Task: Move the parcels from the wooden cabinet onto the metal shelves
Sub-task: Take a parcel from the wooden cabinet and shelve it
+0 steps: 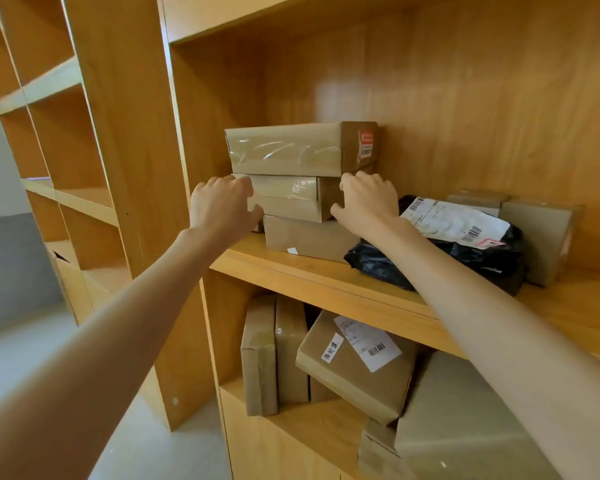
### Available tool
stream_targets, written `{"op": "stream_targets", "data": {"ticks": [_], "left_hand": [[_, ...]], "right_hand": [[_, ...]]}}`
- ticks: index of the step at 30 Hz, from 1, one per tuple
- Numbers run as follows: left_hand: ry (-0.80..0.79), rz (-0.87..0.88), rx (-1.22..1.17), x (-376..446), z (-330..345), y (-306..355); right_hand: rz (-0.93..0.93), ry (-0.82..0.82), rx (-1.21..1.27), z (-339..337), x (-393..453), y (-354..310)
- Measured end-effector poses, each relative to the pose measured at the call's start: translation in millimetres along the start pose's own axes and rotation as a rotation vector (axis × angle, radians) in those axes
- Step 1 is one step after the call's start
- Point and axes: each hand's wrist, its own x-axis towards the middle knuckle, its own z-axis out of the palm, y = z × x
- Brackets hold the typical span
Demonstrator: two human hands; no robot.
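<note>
A stack of three cardboard parcels stands on the upper shelf [312, 275] of the wooden cabinet: a taped top box [284, 150], a middle box [291, 197] and a bottom box [305, 239]. My left hand [222, 206] grips the middle box at its left end, fingers curled over its top edge. My right hand [368, 199] grips the same box at its right end, fingers curled over the top. A black plastic mailer [465, 251] with a white label lies right of the stack, under my right forearm.
Cardboard boxes [541, 233] stand at the shelf's right end. The lower shelf holds several more parcels, among them upright boxes [274, 355] and a tilted labelled box [357, 365]. An open wooden shelving unit [66, 140] stands to the left.
</note>
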Motion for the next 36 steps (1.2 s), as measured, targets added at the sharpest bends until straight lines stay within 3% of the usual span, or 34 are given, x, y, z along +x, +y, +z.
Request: {"op": "stream_targets", "data": {"ticks": [5, 12, 16, 22, 28, 32, 36], "left_hand": [[0.048, 0.086, -0.107, 46, 27, -30], [0.163, 0.107, -0.383, 116, 39, -63], [0.075, 0.009, -0.556, 150, 45, -76], [-0.197, -0.178, -0.809, 183, 67, -86], [-0.588, -0.516, -1.295, 207, 69, -91], [-0.729, -0.564, -1.332, 210, 76, -92], [-0.761, -0.554, -1.335, 205, 73, -93]], "right_hand": [[0.063, 0.118, -0.013, 19, 27, -16], [0.289, 0.440, 0.104, 10, 61, -44], [0.434, 0.522, 0.179, 1, 83, -52], [0.730, 0.456, 0.476, 1, 112, -55], [0.925, 0.145, 0.892, -11, 131, -53], [1.024, 0.076, 0.921, -12, 138, -46], [1.065, 0.069, 0.984, -9, 139, -44]]}}
